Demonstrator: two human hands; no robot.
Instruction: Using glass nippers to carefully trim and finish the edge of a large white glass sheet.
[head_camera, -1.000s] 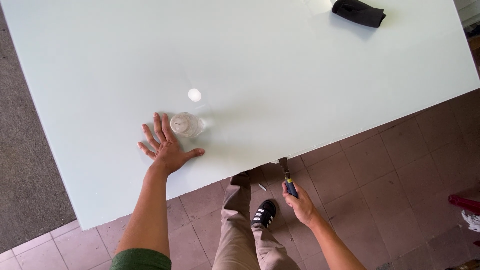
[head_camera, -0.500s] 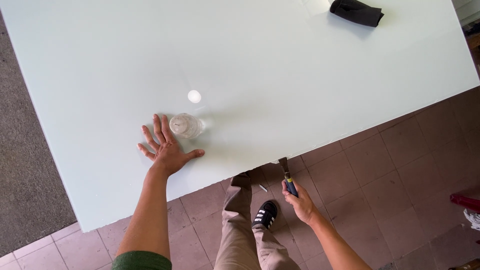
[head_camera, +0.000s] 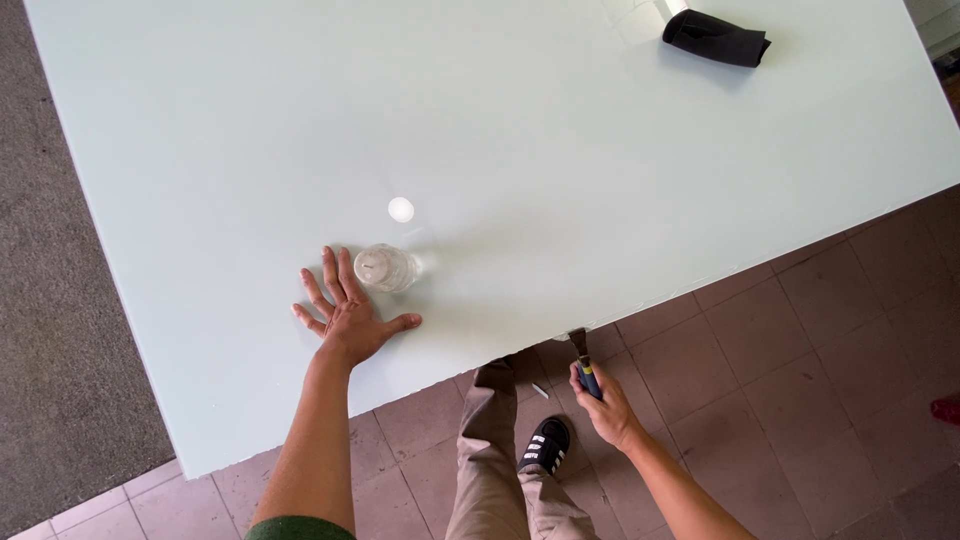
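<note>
My left hand (head_camera: 347, 312) lies flat on the pale glass tabletop (head_camera: 560, 140), fingers spread, holding nothing. Its fingertips nearly touch a small clear bottle (head_camera: 385, 267) standing just beyond them. My right hand (head_camera: 601, 398) is below the table's near edge, gripping a scraper (head_camera: 585, 362) with a blue and yellow handle. The scraper's blade meets the edge of the glass. A small white round spot (head_camera: 400, 209) shows on the glass beyond the bottle.
A folded black cloth (head_camera: 716, 38) lies at the far right of the table beside a white object (head_camera: 672, 8). My leg and black striped shoe (head_camera: 545, 443) stand on reddish floor tiles (head_camera: 800, 370). Grey floor (head_camera: 60, 330) lies to the left.
</note>
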